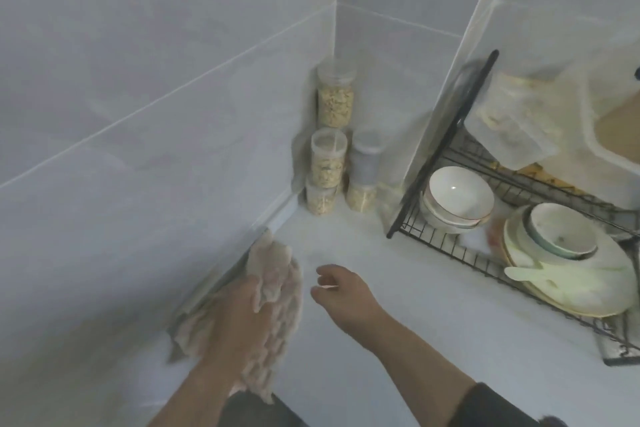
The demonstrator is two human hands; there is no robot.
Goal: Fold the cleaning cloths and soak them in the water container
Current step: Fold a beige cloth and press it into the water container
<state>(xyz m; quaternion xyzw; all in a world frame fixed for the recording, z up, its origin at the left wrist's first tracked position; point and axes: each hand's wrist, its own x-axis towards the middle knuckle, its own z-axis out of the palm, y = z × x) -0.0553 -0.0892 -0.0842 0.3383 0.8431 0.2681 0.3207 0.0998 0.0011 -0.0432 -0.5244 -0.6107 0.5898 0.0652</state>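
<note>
A pale, nubbly cleaning cloth [277, 305] lies bunched on the white counter against the left tiled wall. My left hand [239, 315] rests on top of it and grips its folds, with part of the cloth draped over my fingers. To the right of the cloth, my right hand [341, 291] hovers just above the counter, fingers loosely curled and apart, holding nothing. No water container can be seen.
Several clear jars of grain [334, 99] stand stacked in the corner. A black wire dish rack [446, 243] at the right holds bowls [457, 198], a plate [588, 284] and clear plastic boxes [516, 125]. Bare counter [398, 340] lies between my hands and the rack.
</note>
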